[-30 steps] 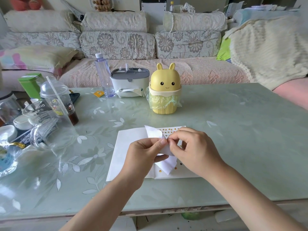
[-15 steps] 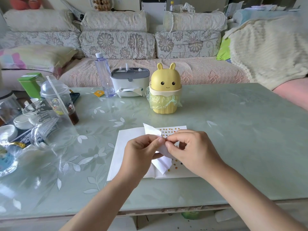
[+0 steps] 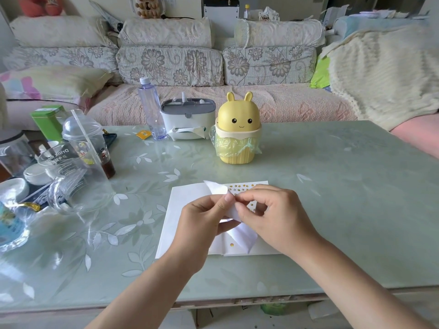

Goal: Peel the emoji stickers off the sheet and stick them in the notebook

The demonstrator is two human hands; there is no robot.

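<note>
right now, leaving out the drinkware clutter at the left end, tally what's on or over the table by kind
water bottle: 1
tissue box: 1
yellow rabbit bin: 1
small yellow packet: 1
notebook: 1
sticker sheet: 1
total: 6

The pale green worktop (image 3: 332, 198) (leaf-patterned) bears an open notebook (image 3: 185, 210) near its front. Behind stand a yellow bunny bin (image 3: 238, 129), tissue box (image 3: 187, 119) and bottle (image 3: 150, 108)
</note>
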